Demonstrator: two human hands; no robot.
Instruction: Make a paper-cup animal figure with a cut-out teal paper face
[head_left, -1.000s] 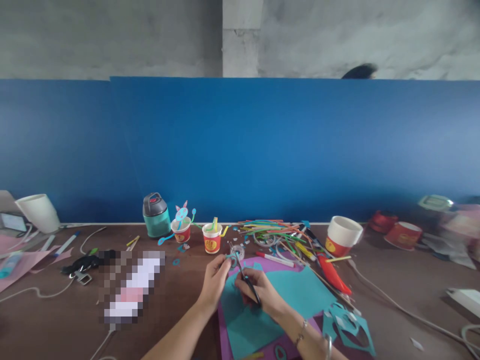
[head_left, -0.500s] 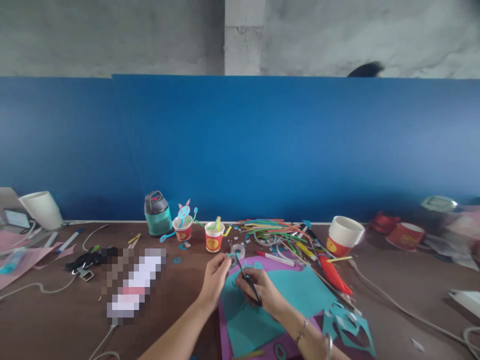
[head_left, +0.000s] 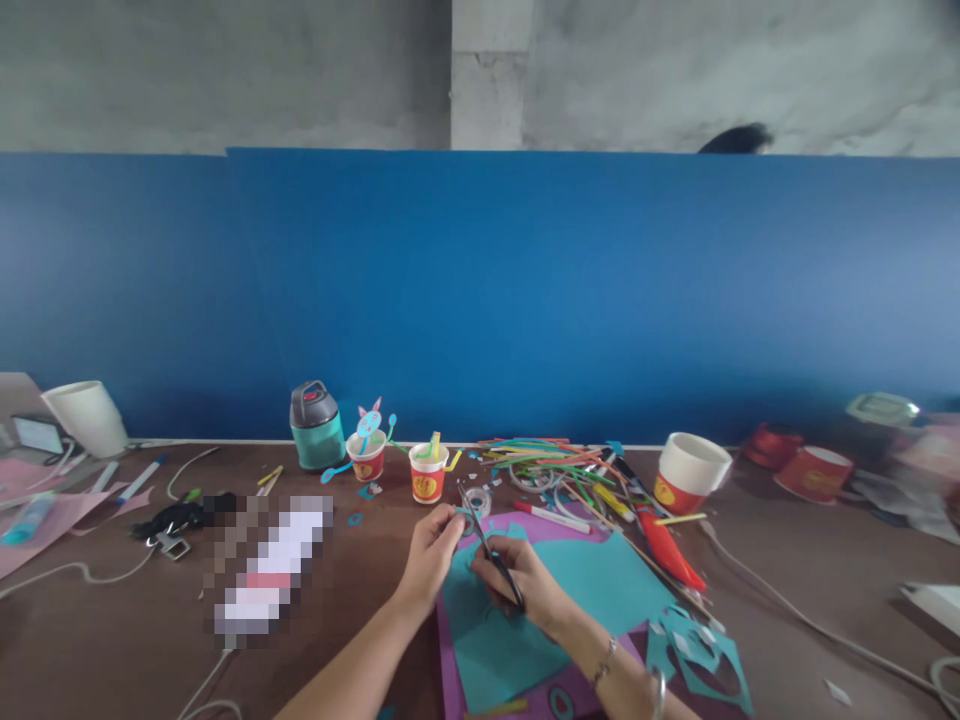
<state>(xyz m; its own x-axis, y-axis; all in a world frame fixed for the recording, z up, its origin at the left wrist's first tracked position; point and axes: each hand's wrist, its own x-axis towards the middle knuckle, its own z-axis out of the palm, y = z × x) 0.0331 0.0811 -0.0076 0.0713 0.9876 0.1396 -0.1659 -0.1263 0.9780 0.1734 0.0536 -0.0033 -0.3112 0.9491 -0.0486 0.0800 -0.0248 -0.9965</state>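
Observation:
My left hand (head_left: 429, 552) is closed, pinching a small teal paper piece (head_left: 468, 524) between thumb and fingers. In my right hand (head_left: 529, 582) is a pair of scissors (head_left: 505, 577) with black handles, its blades pointing up and away beside that piece. Whether the blades touch the paper is too small to tell. Under both hands lies a teal paper sheet (head_left: 600, 570) on top of a purple sheet (head_left: 448, 650). A roll of clear tape (head_left: 480, 499) sits just beyond the scissor tips.
Two paper cups (head_left: 428, 476) stand ahead, one bearing a teal paper figure (head_left: 368, 424). Coloured straws or sticks (head_left: 536, 455) pile up behind the sheets. A white mug (head_left: 691, 465), cut teal scraps (head_left: 694, 645) and a cable (head_left: 810, 625) are right; a teal flask (head_left: 317, 440) is left.
Both hands, the scissors and the paper piece look almost unmoved. The whole view has shifted very slightly.

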